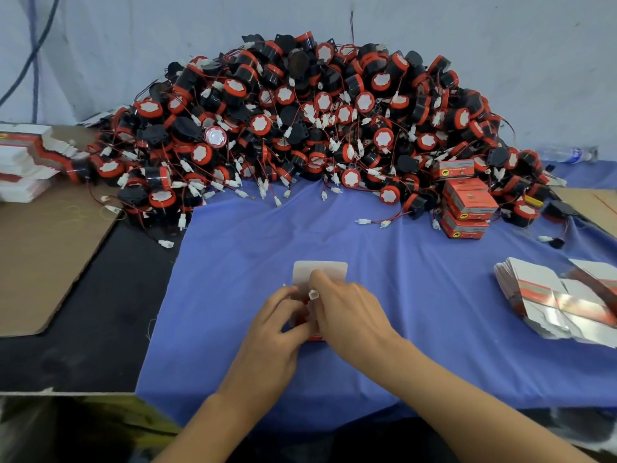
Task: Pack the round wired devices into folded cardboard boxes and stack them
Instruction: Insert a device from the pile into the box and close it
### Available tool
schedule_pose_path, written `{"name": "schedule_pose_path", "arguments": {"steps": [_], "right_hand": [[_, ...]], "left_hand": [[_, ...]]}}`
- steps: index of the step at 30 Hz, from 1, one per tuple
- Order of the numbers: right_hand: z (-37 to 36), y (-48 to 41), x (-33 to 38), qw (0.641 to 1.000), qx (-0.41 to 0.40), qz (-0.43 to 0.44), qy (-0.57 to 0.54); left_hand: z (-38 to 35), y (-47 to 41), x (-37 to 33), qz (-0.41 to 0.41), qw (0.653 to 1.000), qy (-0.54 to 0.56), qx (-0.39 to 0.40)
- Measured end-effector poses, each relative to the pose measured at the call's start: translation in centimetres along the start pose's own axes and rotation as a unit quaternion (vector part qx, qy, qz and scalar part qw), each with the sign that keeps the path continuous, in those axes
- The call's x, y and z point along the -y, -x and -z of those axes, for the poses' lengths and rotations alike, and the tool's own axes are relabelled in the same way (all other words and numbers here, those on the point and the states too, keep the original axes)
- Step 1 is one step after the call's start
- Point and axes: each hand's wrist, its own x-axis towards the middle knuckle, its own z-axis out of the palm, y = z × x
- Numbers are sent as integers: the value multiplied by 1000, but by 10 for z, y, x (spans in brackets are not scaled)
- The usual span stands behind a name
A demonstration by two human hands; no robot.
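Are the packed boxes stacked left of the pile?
No, the packed boxes stand at the right edge of the pile, on the blue cloth.

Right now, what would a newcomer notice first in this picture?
A huge heap of round black-and-red wired devices fills the back of the blue cloth. In front, the left hand and the right hand handle one small box, its white flap up. Finished red boxes stand stacked at the right.

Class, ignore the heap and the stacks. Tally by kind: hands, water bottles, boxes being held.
hands: 2 (left hand, right hand)
water bottle: 1
open cardboard box: 1
Total: 4
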Motion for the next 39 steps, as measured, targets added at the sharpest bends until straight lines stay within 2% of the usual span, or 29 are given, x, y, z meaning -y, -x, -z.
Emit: {"name": "schedule_pose_path", "arguments": {"steps": [2, 6, 8, 10, 14, 16, 22, 30, 35, 39], "right_hand": [[1, -1, 3, 999, -9, 14, -33], [4, 0, 6, 998, 29, 25, -44], [5, 1, 7, 997, 50, 25, -49], [6, 1, 6, 996, 68, 22, -43], [5, 1, 2, 994, 106, 20, -8], [5, 1, 2, 994, 110, 22, -6], [8, -2, -1, 993, 88, 6, -75], [12, -3, -4, 996, 69, 32, -51], [9, -5, -8, 995, 81, 59, -20], [-1, 9, -16, 996, 22, 84, -10]], "left_hand": [[-1, 1, 3, -24, 1000, -20, 0], [-3, 3, 5, 14, 1000, 7, 4], [-1, 5, 7, -12, 997, -73, -6], [-3, 7, 10, -31, 995, -90, -5], [-3, 15, 13, 25, 995, 36, -86], [-1, 16, 12, 36, 991, 44, -119], [-2, 9, 13, 7, 994, -24, -108], [-2, 7, 13, -2, 986, -113, -121], [1, 3, 6, -9, 979, -176, -100], [-1, 5, 2, 33, 976, -204, -70]]}}
